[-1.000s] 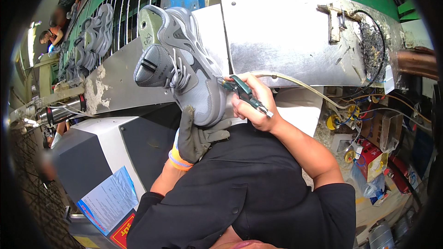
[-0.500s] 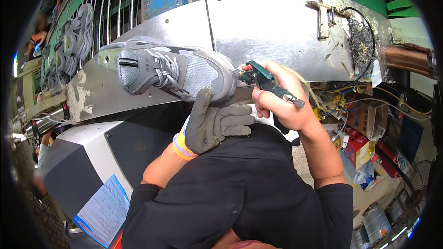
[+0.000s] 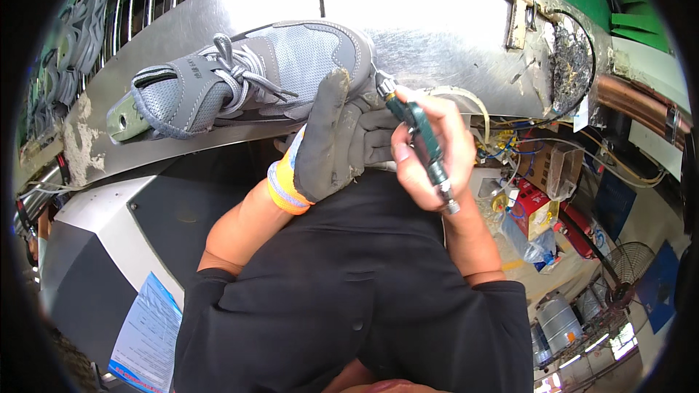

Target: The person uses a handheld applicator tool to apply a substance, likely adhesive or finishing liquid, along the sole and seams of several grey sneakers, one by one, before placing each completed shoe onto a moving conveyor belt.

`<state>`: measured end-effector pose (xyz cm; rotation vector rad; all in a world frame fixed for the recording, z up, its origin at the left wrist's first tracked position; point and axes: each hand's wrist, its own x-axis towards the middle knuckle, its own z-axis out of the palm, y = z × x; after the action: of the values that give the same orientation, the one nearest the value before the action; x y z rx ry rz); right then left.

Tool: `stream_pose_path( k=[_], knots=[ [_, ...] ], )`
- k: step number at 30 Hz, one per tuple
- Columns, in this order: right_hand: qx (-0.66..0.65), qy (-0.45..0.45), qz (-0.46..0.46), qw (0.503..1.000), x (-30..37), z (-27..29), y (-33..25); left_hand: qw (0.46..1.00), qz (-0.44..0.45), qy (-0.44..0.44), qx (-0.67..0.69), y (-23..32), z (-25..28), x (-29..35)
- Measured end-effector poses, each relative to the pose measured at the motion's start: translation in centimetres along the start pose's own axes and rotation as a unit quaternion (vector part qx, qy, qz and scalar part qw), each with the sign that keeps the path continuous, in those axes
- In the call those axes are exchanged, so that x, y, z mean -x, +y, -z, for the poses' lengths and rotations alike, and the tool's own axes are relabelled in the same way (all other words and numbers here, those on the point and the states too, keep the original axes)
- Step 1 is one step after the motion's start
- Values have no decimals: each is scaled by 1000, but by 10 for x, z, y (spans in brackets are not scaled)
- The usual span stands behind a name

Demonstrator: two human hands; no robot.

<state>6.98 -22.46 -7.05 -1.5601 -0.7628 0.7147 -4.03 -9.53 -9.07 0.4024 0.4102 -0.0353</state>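
A grey lace-up sneaker (image 3: 291,58) lies on its side over the metal bench, its toe to the right and a green last (image 3: 129,119) showing at its heel opening. My left hand (image 3: 331,138), in a grey-palmed glove with an orange cuff, supports the toe end, thumb up along the upper and fingers beneath. Bare fingers of my right hand (image 3: 440,149) wrap a slim green gun-like tool (image 3: 424,131) with a metal nozzle. The nozzle's thin tip is at the sole edge by the toe; contact is hard to make out.
The shiny metal bench (image 3: 437,22) runs across the front. A dirty pale glue gun (image 3: 518,18) with a black hose lies at its right. Several grey shoe soles (image 3: 80,29) hang far left. Cables, a red box (image 3: 531,204) and a fan (image 3: 626,276) stand at lower right.
The sneaker has shifted left and turned slightly, showing more of the last. My right hand has tilted the tool steeper, its tip still by the toe. The whole view has shifted a little.
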Motion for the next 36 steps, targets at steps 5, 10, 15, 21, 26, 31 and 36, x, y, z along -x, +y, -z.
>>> stream_pose_path(
  k=[5,10,15,21,26,31,36],
  knots=[
    [79,5,119,990,-3,-12,25,1000,-9,-12,23,-4,16,-14],
    [-21,-22,64,997,-19,30,31,710,-128,-18,-693,42,0,45],
    [-67,106,54,991,-27,83,43,574,-245,67,-778,115,-7,139],
    [-261,191,41,945,-32,106,60,552,-195,250,-771,142,-7,156],
    [-221,149,56,962,-27,105,59,583,-188,360,-704,129,10,147],
    [-216,134,83,964,-29,109,57,690,-253,267,-623,167,18,17],
    [-184,117,77,973,-27,116,56,755,-380,70,-530,208,-63,-246]
  ],
)
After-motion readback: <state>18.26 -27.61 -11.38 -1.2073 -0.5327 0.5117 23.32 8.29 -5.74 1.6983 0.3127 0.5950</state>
